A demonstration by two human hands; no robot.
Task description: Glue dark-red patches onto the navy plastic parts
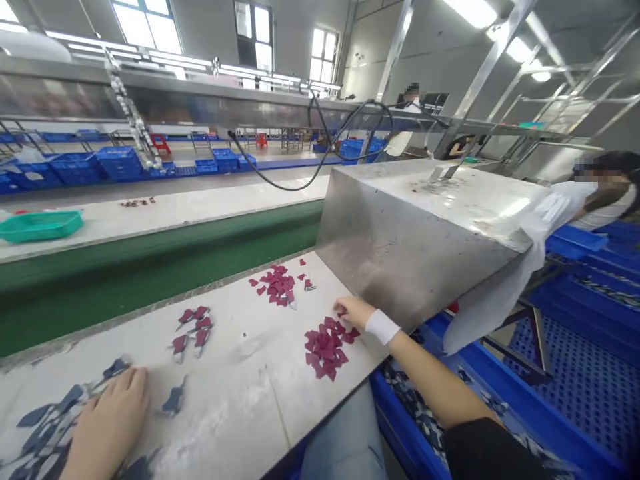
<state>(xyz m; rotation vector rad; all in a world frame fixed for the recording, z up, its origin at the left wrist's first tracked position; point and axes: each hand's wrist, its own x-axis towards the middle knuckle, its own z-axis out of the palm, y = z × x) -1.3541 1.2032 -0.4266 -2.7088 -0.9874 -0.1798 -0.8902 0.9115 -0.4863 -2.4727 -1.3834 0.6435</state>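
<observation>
My left hand (113, 417) lies palm down at the lower left, fingers stretched over a spread of dark blue-grey flat pieces (37, 417). One more blue-grey piece (173, 399) lies just right of it. My right hand (354, 312), with a white band at the wrist, has its fingers bent together at the top of a pile of maroon pieces (325, 348). A bit of maroon shows at its fingertips. Farther back lies a second maroon heap (280, 285). Between the hands are several maroon pieces joined to grey-white parts (201, 335).
The white worktable (240, 400) ends at a metal box (380, 233) on the right. Below its edge stands a blue crate (415, 407) full of dark and white pieces. A green tray (43, 227) sits on the far bench. Black cable (290, 189) hangs ahead. Other people work at the right.
</observation>
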